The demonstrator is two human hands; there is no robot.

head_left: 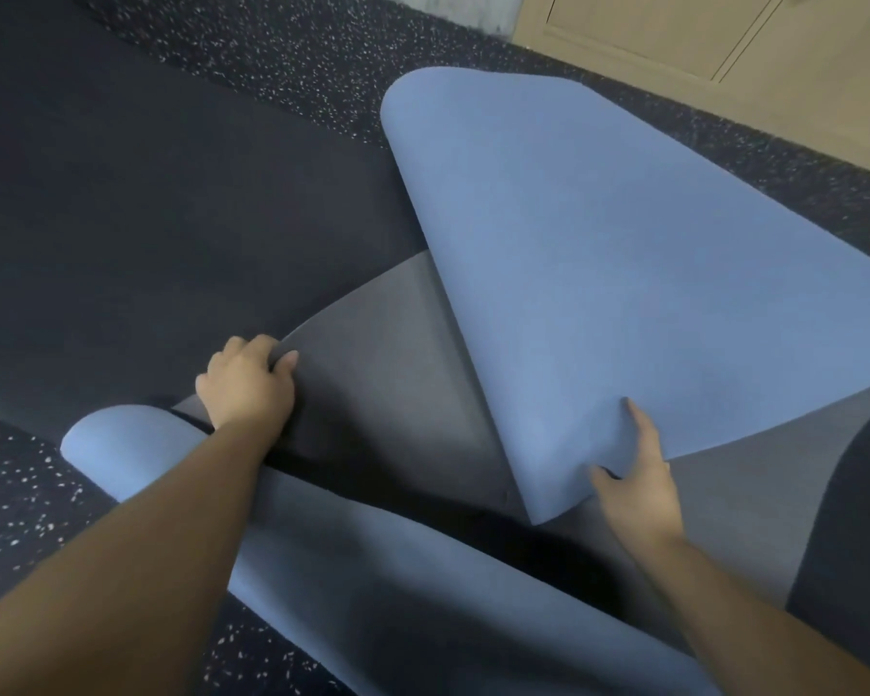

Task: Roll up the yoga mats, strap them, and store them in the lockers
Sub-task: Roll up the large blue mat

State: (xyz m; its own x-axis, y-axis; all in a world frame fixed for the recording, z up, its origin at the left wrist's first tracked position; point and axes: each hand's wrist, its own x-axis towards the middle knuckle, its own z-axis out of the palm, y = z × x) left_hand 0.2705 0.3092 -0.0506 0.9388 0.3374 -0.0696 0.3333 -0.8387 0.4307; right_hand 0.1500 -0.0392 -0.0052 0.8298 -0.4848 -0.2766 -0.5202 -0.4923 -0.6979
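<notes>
Down on the speckled floor (322, 57), the blue mat (598, 253) lies twisted, grey underside showing, its long axis running from lower left toward the upper right. Left hand (244, 389) grips a folded grey edge, fingers curled over it. Right hand (639, 474) pinches the blue flap's lower edge. A dark mat (121, 218) lies beside.

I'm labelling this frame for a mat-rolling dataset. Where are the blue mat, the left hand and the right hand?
blue mat (598, 253): head view, on its lifted blue face.
left hand (244, 386): head view, back of the hand.
right hand (641, 487): head view, back of the hand.
</notes>
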